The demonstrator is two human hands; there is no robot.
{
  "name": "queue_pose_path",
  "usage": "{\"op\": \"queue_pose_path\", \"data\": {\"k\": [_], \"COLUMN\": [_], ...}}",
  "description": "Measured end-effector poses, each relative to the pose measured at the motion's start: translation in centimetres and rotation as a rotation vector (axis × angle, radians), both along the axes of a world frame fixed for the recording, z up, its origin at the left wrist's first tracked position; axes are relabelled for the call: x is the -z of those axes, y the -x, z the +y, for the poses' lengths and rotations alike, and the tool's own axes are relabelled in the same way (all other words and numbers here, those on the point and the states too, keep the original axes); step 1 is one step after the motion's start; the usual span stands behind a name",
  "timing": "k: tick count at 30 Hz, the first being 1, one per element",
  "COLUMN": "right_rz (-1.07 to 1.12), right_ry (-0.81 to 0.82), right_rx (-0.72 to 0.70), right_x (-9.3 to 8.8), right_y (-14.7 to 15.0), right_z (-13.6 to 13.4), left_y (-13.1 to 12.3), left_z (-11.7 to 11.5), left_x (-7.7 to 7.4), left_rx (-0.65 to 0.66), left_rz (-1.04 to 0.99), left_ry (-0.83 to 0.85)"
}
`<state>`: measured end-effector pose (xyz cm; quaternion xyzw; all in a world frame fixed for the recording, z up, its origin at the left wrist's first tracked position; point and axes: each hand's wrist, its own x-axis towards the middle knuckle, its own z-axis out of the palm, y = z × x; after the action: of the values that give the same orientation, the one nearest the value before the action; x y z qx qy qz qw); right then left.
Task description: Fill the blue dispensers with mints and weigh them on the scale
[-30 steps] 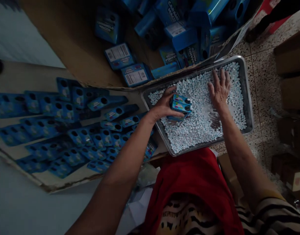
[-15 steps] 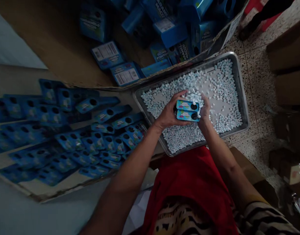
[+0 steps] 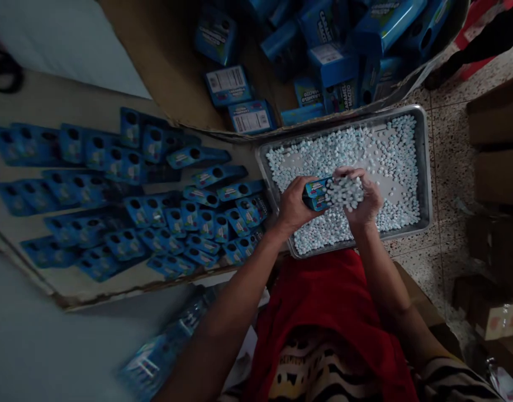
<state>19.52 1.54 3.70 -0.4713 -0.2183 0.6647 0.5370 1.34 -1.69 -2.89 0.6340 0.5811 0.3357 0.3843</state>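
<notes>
My left hand (image 3: 293, 205) grips two small blue boxes (image 3: 317, 193) stacked together, held over the metal tray (image 3: 424, 167). My right hand (image 3: 359, 198) is cupped around a heap of small pale blue candies (image 3: 344, 190), pressed against the open ends of the boxes. Loose candies (image 3: 382, 151) of the same kind cover much of the tray floor, with bare metal showing in patches. Both forearms reach out over my red apron (image 3: 332, 301).
Rows of small blue boxes (image 3: 156, 212) with round holes lie on a cardboard sheet (image 3: 93, 287) to the left. A big carton (image 3: 164, 61) behind the tray holds larger blue boxes (image 3: 323, 61). Brown cartons (image 3: 497, 139) stand on the speckled floor at right.
My right hand swept flat through the candies, then came back cupped full of them to the boxes. My left hand lifted the two boxes off the tray. The view shifted.
</notes>
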Motion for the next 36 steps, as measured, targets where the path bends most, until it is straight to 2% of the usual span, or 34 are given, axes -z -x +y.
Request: {"op": "queue_pose_path", "data": {"k": [4,8,13,17,20,24,28,32,36], "right_rz": [0.007,0.132,0.272,0.246,0.174,0.055,-0.048,-0.104,-0.158], "right_ry": [-0.015,0.004,0.102,0.158,0.114,-0.016,-0.104,-0.191,-0.236], "right_rx": [0.028,0.096,0.121,0.165,0.175,0.068,-0.056,-0.137,-0.227], "right_x": [-0.3,-0.4,-0.1,0.0,-0.2,-0.3,0.0,0.4,-0.1], "right_y": [1.0,1.6,0.7,-0.4,-0.6,0.2,1.1,1.4,1.5], "right_z": [1.5,3.1,3.2,3.0,3.1,3.2,3.4,3.1,1.6], "left_y": [-0.1,0.7,1.1,0.6,0.3,-0.1,-0.5,-0.5,-0.5], "left_z": [-0.1,-0.6,-1.3,-1.1,-0.7,-0.2,0.1,0.1,0.1], "left_x": [-0.1,0.1,0.3,0.8,1.3,1.5,1.2,0.7,0.8], "left_rx": [-0.109,0.000,-0.050,-0.042,-0.038,-0.017,-0.005,-0.069,-0.141], "left_rz": [-0.008,-0.027,-0.076,-0.135,-0.151,-0.113,-0.060,-0.028,-0.054], "left_ry": [0.056,0.052,0.048,0.089,0.082,0.025,-0.012,-0.016,0.046]}}
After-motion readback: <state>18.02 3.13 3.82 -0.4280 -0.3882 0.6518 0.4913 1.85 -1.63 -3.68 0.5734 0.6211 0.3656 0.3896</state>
